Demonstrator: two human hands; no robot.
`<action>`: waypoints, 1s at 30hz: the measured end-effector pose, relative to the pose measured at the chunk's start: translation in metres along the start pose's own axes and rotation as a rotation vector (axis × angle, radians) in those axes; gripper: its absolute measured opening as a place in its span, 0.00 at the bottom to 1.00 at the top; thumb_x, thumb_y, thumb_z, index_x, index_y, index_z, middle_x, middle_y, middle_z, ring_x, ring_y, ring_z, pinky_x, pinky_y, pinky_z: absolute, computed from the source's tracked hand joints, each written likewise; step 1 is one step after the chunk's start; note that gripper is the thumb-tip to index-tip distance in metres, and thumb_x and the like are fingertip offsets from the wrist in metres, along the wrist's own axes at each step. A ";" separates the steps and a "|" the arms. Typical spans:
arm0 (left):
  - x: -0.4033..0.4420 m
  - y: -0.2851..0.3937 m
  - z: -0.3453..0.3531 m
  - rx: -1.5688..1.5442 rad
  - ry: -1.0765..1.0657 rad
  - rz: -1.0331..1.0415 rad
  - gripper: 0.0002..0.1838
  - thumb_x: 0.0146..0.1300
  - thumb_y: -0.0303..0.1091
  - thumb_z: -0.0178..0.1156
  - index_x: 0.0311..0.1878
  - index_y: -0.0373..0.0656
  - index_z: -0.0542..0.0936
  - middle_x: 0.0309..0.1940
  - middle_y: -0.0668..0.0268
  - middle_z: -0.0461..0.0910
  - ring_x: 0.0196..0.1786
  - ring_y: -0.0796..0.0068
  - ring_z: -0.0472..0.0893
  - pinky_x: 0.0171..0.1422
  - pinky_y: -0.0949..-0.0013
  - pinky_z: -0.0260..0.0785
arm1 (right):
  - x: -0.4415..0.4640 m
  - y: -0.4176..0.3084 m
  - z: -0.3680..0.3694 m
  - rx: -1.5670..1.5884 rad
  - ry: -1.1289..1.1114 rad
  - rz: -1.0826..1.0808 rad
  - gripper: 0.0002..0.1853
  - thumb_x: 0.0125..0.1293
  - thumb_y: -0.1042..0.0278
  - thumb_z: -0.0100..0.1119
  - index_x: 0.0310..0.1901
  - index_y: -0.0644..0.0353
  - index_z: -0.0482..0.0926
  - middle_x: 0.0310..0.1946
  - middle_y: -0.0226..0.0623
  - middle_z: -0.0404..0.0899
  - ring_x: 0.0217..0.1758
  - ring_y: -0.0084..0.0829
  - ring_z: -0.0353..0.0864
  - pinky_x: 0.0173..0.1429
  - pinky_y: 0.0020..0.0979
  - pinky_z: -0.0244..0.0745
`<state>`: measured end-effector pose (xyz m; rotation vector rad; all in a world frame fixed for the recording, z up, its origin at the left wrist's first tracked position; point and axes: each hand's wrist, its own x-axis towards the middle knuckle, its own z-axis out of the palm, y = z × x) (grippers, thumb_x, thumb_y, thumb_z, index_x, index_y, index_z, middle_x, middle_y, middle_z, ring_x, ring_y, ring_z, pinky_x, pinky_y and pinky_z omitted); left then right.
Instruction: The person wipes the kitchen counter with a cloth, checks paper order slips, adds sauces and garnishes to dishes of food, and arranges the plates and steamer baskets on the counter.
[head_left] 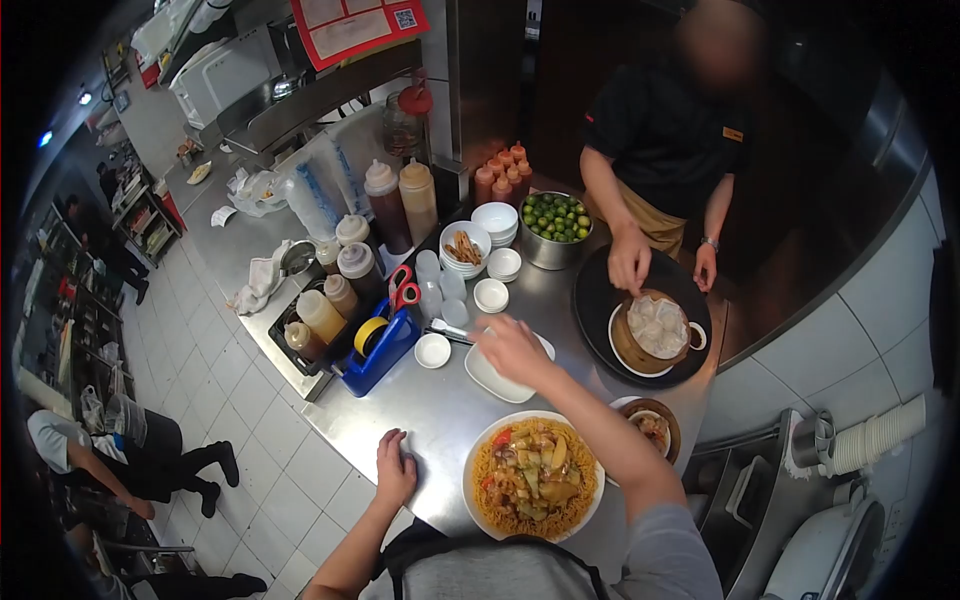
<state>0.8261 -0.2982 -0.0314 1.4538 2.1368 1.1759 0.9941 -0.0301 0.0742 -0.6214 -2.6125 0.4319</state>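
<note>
My left hand [396, 470] rests at the table's front edge, fingers laid out and holding nothing. My right hand [512, 352] reaches across the table above a white oblong plate [494, 378]. Its fingers point towards a small metal utensil [448, 331], probably tongs; blur hides whether they touch it or grip anything. Beneath my right forearm stands a round plate of fried noodles [534, 476] topped with vegetables and sauce. A small white sauce bowl [432, 351] sits left of the oblong plate. Partly behind my forearm is a small bowl of food [652, 430].
Across the table a person's hand [630, 258] touches a bamboo steamer of dumplings [656, 328] on a black round tray [600, 345]. Squeeze bottles [320, 316], a blue tape dispenser [376, 360], red scissors [403, 288], stacked bowls [494, 222] and a pot of limes [555, 228] crowd the back.
</note>
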 end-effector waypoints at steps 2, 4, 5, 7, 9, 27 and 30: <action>0.001 -0.007 0.006 0.117 0.022 0.049 0.22 0.48 0.20 0.50 0.51 0.36 0.72 0.54 0.48 0.67 0.58 0.48 0.67 0.64 0.55 0.58 | 0.049 0.024 0.014 -0.070 0.005 0.105 0.14 0.58 0.71 0.51 0.45 0.50 0.80 0.51 0.40 0.72 0.56 0.41 0.70 0.55 0.43 0.67; 0.006 -0.002 0.009 0.258 0.048 0.095 0.18 0.48 0.20 0.51 0.45 0.37 0.74 0.54 0.49 0.68 0.57 0.49 0.67 0.63 0.54 0.57 | 0.090 0.047 0.026 -0.106 0.012 0.163 0.14 0.58 0.71 0.51 0.45 0.51 0.80 0.50 0.39 0.73 0.56 0.42 0.71 0.55 0.44 0.68; 0.008 -0.005 0.008 0.255 0.045 0.104 0.18 0.48 0.20 0.51 0.45 0.37 0.74 0.54 0.49 0.68 0.57 0.49 0.67 0.63 0.54 0.57 | 0.106 0.056 0.032 -0.157 0.113 0.206 0.14 0.58 0.72 0.50 0.45 0.51 0.80 0.49 0.39 0.73 0.54 0.42 0.72 0.54 0.44 0.68; 0.006 -0.006 0.007 0.196 0.047 0.089 0.17 0.47 0.20 0.51 0.44 0.38 0.75 0.54 0.50 0.69 0.57 0.49 0.67 0.62 0.54 0.58 | 0.122 0.069 0.043 -0.210 0.207 0.260 0.14 0.58 0.73 0.49 0.45 0.52 0.80 0.48 0.39 0.72 0.52 0.42 0.72 0.53 0.44 0.69; 0.005 -0.003 0.006 0.198 0.033 0.069 0.17 0.47 0.20 0.51 0.43 0.38 0.75 0.53 0.50 0.69 0.57 0.49 0.67 0.62 0.54 0.58 | 0.132 0.077 0.050 -0.246 0.126 0.335 0.14 0.58 0.73 0.48 0.44 0.52 0.80 0.48 0.40 0.71 0.50 0.42 0.73 0.52 0.44 0.70; 0.001 -0.011 0.004 0.241 0.182 0.104 0.16 0.46 0.25 0.53 0.42 0.42 0.76 0.52 0.54 0.70 0.57 0.53 0.67 0.61 0.54 0.57 | -0.074 0.143 0.004 -0.429 -0.044 0.525 0.41 0.62 0.44 0.50 0.67 0.68 0.51 0.68 0.64 0.44 0.72 0.56 0.45 0.74 0.46 0.42; -0.002 -0.021 0.004 0.251 0.101 0.151 0.16 0.46 0.28 0.55 0.43 0.44 0.77 0.52 0.57 0.70 0.57 0.55 0.68 0.61 0.55 0.58 | -0.066 0.144 -0.009 -0.378 -0.269 0.647 0.49 0.59 0.37 0.51 0.70 0.66 0.44 0.68 0.66 0.40 0.74 0.55 0.40 0.74 0.47 0.37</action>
